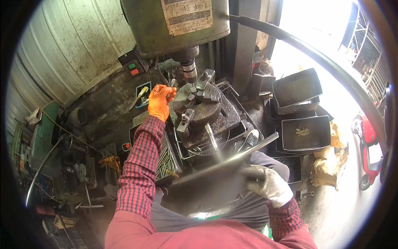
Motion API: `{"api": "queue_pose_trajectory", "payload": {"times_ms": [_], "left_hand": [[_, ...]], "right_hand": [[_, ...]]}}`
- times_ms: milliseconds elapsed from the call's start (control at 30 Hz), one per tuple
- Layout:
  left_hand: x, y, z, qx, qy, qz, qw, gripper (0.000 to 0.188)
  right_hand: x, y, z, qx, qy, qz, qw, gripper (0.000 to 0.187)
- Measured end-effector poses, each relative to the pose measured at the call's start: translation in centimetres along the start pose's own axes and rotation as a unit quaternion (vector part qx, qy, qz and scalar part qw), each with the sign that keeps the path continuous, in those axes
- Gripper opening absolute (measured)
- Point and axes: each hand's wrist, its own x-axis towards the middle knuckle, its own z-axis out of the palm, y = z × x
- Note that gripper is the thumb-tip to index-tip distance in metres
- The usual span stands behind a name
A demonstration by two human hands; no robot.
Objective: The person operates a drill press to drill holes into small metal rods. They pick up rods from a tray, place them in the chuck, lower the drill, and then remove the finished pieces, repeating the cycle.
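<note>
While the left hand (161, 101) hung just beside the round clamping vise (209, 113), on its left, its orange-gloved fingers were drawn together in a pinch (whether a small piece sat between the tips, one could not tell). The vise stood directly below the drill chuck (189, 68) of a green machine head (178, 39), with small metal blocks (191, 97) on its top. From its near side a rod (213, 141) ran toward the person, and before it slanted a long metal bar (265, 143), partly blurred.

The right hand (269, 184), in a soiled pale glove, was nearer the person than the vise and to its right, fingers curled by a blurred dark shape (199, 191) over the lap; whether that grip held anything could not be told.

Thin metal rods (166, 162) lay to the near left of the vise, a yellow-handled brush (142, 92) farther left, and dark trays (306, 133) well to its right.
</note>
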Motion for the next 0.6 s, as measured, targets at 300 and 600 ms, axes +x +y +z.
{"api": "queue_pose_trajectory", "payload": {"times_ms": [300, 600], "left_hand": [[-0.1, -0.3, 2.2, 0.035, -0.078, 0.038, 0.996, 0.030], [0.1, -1.2, 3.9, 0.039, -0.078, -0.009, 0.996, 0.019]], "right_hand": [[-2.6, -1.6, 1.2, 0.047, 0.025, 0.056, 0.997, 0.051], [-4.4, -1.3, 0.8, 0.037, 0.049, 0.095, 0.994, 0.048]]}}
